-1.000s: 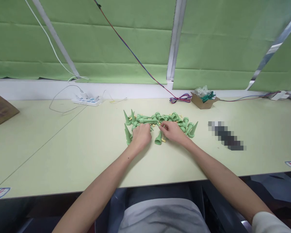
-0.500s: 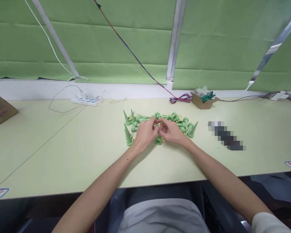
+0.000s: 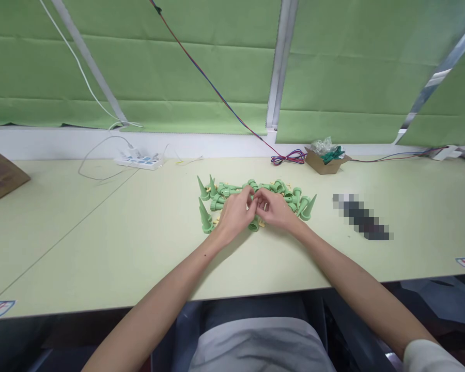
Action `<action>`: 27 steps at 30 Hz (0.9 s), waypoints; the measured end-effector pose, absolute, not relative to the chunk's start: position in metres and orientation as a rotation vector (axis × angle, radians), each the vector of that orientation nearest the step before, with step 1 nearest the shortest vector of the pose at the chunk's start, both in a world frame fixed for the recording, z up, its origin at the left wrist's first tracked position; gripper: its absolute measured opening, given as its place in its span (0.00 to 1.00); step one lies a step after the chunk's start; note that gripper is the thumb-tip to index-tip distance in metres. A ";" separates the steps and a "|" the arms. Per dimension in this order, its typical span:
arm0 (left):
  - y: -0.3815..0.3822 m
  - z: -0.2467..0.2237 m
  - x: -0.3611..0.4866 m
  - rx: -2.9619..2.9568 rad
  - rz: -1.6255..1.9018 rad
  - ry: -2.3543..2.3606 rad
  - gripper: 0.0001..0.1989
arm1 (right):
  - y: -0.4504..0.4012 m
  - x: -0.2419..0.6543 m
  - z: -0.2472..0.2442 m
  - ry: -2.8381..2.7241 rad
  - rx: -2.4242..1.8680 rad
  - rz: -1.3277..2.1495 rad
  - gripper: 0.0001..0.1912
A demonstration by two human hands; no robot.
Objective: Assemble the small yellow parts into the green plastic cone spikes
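Pale green table [image 3: 101,243], cardboard box [image 3: 325,161] of bagged parts, both hands' fingers [image 3: 251,199] pinched together over green cones [image 3: 205,217].

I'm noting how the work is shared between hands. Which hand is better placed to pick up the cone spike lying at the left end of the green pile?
Probably the left hand: the cone spike lies just beside it, while the right hand sits across the pile.

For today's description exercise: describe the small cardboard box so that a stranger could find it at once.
Start at the pale table and follow its far edge right, past the coiled red and blue wires. The small cardboard box sits there, open-topped, the only container holding crinkled clear plastic and dark green pieces.
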State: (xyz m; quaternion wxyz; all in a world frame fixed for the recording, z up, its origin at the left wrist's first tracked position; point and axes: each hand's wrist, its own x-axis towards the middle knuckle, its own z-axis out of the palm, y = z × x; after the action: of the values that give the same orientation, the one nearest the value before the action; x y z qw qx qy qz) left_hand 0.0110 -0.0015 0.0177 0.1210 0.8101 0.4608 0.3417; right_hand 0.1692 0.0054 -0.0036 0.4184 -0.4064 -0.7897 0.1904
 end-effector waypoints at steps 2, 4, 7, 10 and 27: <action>-0.001 0.016 0.011 2.379 0.991 1.334 0.07 | 0.007 0.169 -0.004 -1.987 -1.035 0.473 0.08; 0.001 0.015 0.011 2.392 0.989 1.318 0.08 | 0.008 0.170 -0.005 -1.990 -1.058 0.456 0.07; 0.002 0.013 0.011 2.408 0.998 1.297 0.11 | 0.010 0.171 -0.006 -1.956 -1.107 0.410 0.04; 0.002 0.013 0.011 2.413 1.011 1.307 0.13 | 0.012 0.172 -0.007 -1.881 -1.168 0.376 0.02; -0.002 0.001 0.012 2.462 0.502 1.353 0.11 | 0.010 0.173 0.000 -1.696 -1.282 0.352 0.06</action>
State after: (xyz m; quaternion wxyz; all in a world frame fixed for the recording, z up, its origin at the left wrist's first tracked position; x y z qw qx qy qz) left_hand 0.0116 -0.0020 0.0014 0.1433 0.8539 0.4691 0.1741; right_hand 0.1727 0.0103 0.0002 0.4734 -0.5241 -0.6931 0.1438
